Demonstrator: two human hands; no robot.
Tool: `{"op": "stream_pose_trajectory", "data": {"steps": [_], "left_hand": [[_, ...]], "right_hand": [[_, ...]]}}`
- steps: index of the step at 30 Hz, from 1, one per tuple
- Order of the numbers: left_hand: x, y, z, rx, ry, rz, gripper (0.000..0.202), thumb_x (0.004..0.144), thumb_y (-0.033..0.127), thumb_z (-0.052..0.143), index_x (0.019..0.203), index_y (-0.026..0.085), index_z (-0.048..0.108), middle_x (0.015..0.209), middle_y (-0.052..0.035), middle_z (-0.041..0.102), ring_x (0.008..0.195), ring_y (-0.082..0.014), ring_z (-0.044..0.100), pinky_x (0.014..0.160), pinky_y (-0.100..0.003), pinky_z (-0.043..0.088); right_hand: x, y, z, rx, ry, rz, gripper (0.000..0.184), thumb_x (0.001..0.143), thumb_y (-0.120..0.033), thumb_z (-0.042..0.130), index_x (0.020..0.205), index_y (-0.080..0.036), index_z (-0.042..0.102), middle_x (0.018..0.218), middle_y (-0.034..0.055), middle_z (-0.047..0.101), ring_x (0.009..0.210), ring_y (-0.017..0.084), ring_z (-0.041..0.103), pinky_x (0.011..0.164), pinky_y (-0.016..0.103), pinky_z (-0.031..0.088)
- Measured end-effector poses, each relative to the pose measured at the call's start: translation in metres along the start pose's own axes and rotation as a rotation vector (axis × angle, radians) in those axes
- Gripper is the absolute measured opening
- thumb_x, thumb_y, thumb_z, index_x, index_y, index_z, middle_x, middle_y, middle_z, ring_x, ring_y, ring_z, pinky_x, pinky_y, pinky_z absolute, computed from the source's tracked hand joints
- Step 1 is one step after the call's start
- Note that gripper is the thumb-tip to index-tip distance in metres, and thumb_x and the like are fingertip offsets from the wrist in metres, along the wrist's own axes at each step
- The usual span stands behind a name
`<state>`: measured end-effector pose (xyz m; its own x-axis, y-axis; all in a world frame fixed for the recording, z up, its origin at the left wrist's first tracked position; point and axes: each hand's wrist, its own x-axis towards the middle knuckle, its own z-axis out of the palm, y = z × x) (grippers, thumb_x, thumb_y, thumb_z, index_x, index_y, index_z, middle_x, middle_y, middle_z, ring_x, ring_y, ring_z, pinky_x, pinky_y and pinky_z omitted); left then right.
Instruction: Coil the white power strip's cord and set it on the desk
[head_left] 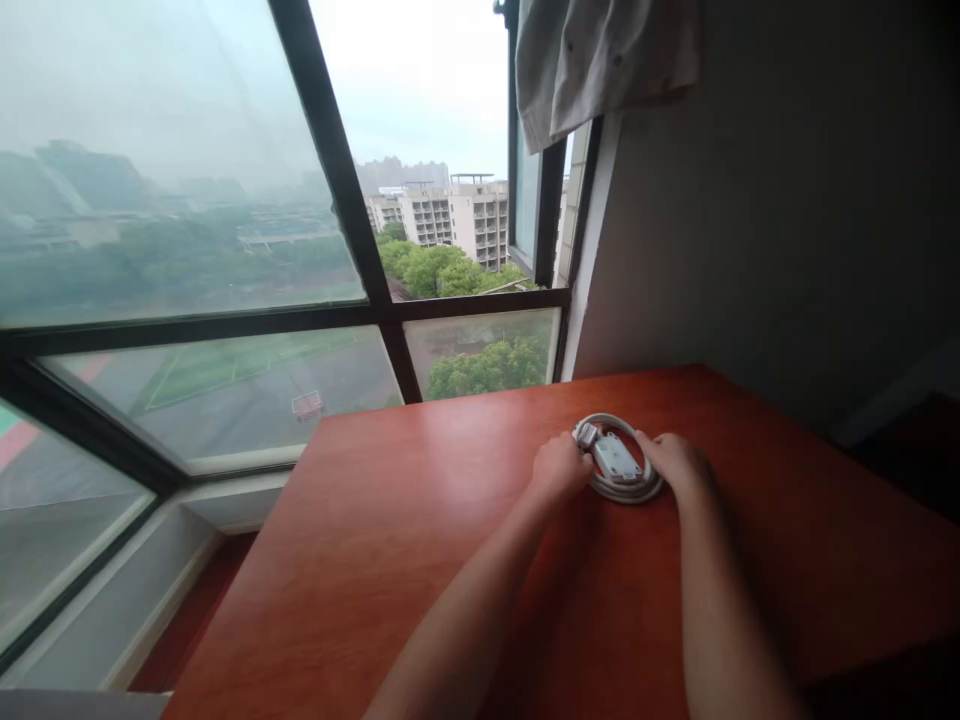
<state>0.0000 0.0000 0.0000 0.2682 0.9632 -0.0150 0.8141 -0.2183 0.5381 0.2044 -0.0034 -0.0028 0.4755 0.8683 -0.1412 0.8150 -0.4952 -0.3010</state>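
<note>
A white power strip (618, 458) sits inside the loops of its own coiled cord (628, 494), on the reddish-brown table. My left hand (561, 466) is closed on the left side of the coil, close to the plug (586, 434). On the opposite side, my right hand (673, 460) grips the coil's right edge with the thumb and fingers. The undersides of the fingers on both hands are hidden.
The wooden tabletop (390, 530) spreads out around the coil, its far edge near the dark window frame (382, 310). A grey curtain (600, 60) hangs above at the right, beside an open window pane (529, 200). A shadowed wall (750, 220) rises on the right.
</note>
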Motion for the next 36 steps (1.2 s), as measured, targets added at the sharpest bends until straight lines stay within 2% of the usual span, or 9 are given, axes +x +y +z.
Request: {"op": "stream_pose_trajectory", "data": {"steps": [2,7,12,16,22,31,33,36], "left_hand": [[-0.002,-0.003,0.000,-0.015,0.011,-0.006,0.022,0.083,0.029,0.054,0.096,0.013,0.063,0.099,-0.0192,0.071,0.089,-0.0304,0.068,0.073,-0.034,0.048],[-0.009,-0.011,-0.010,-0.065,0.022,-0.019,0.020,0.081,0.028,0.056,0.095,0.015,0.060,0.094,-0.0152,0.070,0.085,-0.0271,0.067,0.068,-0.031,0.045],[-0.018,-0.017,-0.026,-0.105,0.040,-0.041,0.017,0.080,0.029,0.056,0.092,0.017,0.059,0.091,-0.0129,0.070,0.079,-0.0246,0.065,0.063,-0.029,0.042],[-0.024,-0.030,-0.039,-0.116,0.068,-0.039,0.012,0.079,0.026,0.058,0.086,0.017,0.059,0.082,-0.0102,0.069,0.075,-0.0237,0.064,0.062,-0.028,0.040],[-0.040,-0.074,-0.063,-0.149,0.131,-0.047,0.011,0.078,0.030,0.060,0.079,0.020,0.059,0.071,-0.0045,0.065,0.063,-0.0187,0.057,0.056,-0.025,0.033],[-0.075,-0.150,-0.120,-0.073,0.159,-0.103,0.012,0.079,0.031,0.059,0.075,0.020,0.057,0.063,-0.0007,0.062,0.058,-0.0163,0.054,0.054,-0.024,0.029],[-0.081,-0.161,-0.124,-0.080,0.164,-0.110,0.013,0.080,0.032,0.058,0.077,0.020,0.059,0.063,-0.0006,0.062,0.059,-0.0167,0.055,0.054,-0.024,0.030],[-0.089,-0.169,-0.120,-0.060,0.163,-0.126,0.012,0.083,0.031,0.053,0.082,0.020,0.059,0.069,-0.0016,0.064,0.062,-0.0172,0.057,0.055,-0.024,0.031]], "right_hand": [[0.001,0.000,0.001,0.000,-0.010,-0.034,0.064,0.090,-0.060,0.032,0.093,-0.013,0.075,0.099,0.0219,0.072,0.096,0.035,0.068,0.074,0.038,0.048],[0.000,-0.005,0.006,0.011,0.043,-0.108,0.053,0.090,-0.056,0.040,0.093,-0.016,0.075,0.097,0.0195,0.073,0.094,0.031,0.068,0.073,0.034,0.047],[-0.008,-0.022,0.011,-0.025,0.007,-0.179,0.048,0.090,-0.052,0.042,0.094,-0.016,0.074,0.097,0.0177,0.073,0.095,0.029,0.068,0.072,0.032,0.045],[-0.018,-0.040,0.014,-0.053,0.011,-0.228,0.041,0.089,-0.048,0.048,0.095,-0.016,0.073,0.097,0.0165,0.073,0.095,0.028,0.068,0.071,0.030,0.044],[-0.043,-0.078,0.024,-0.110,0.039,-0.370,0.036,0.091,-0.043,0.048,0.089,-0.016,0.072,0.099,0.0148,0.072,0.094,0.024,0.067,0.073,0.028,0.043],[-0.109,-0.136,0.051,-0.089,-0.018,-0.596,0.032,0.092,-0.042,0.048,0.098,-0.017,0.066,0.102,0.0135,0.067,0.092,0.025,0.066,0.074,0.031,0.045],[-0.117,-0.144,0.055,-0.096,-0.024,-0.623,0.033,0.092,-0.043,0.047,0.101,-0.016,0.065,0.103,0.0143,0.066,0.093,0.027,0.066,0.075,0.033,0.046],[-0.120,-0.154,0.055,-0.115,-0.040,-0.649,0.037,0.092,-0.044,0.047,0.105,-0.015,0.064,0.106,0.0167,0.065,0.095,0.029,0.065,0.076,0.036,0.047]]}}
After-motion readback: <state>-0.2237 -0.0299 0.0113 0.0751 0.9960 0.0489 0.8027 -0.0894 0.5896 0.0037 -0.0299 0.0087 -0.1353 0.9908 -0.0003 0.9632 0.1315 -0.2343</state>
